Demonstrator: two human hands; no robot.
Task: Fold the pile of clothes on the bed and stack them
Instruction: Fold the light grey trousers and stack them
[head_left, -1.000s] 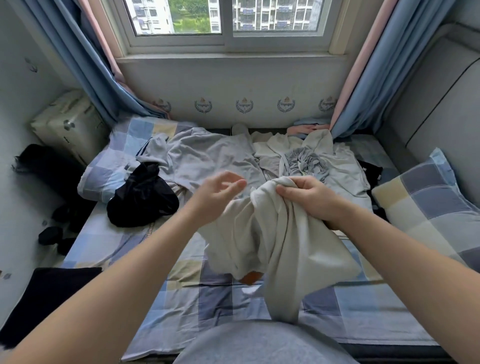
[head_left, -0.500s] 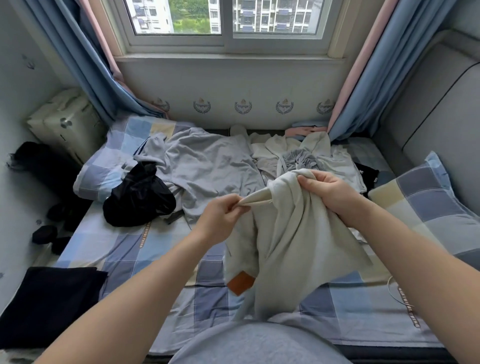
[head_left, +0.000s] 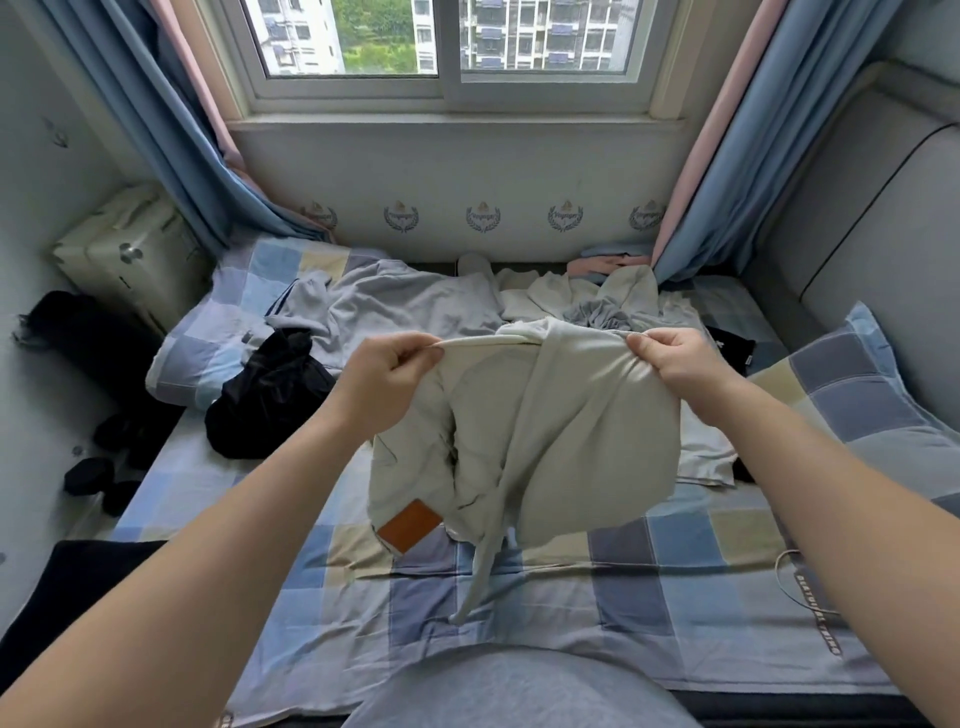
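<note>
— Scanning from the left edge: what gets logged first?
— Off the bed, a cream hard case (head_left: 135, 260) against the wall. Lower left corner, a dark cloth (head_left: 67, 587). Then the bed (head_left: 623, 597), with a sheet checked in blue, grey and pale yellow.
— On its left side?
— One checked pillow (head_left: 218, 332), with a crumpled black garment (head_left: 270, 400) lying against its near edge. Behind that, a grey garment (head_left: 405, 306) is spread loose towards the window wall.
— And the left hand (head_left: 389, 371)?
— Raised over mid-bed. Thumb and curled fingers pinch the top edge of a cream garment (head_left: 561, 415).
— Where does that sit?
— In the air between both hands. Its top edge is pulled nearly straight, and the body hangs bunched and creased above the sheet. There is an orange-brown patch (head_left: 410, 525) at its lower left corner. A narrow strip (head_left: 483, 577) dangles from the bottom with its end close to the sheet; whether it touches, I cannot tell.
— The right hand (head_left: 675, 358)?
— Fingers curled, gripping the same top edge at the other end.
— Farther right?
— An unfolded pile (head_left: 597, 306) of white and grey clothes lies behind the held piece, near the wall. A small black item (head_left: 727, 348) sits just right of it. A second checked pillow (head_left: 857, 395) leans at the padded grey panel (head_left: 883, 234).
</note>
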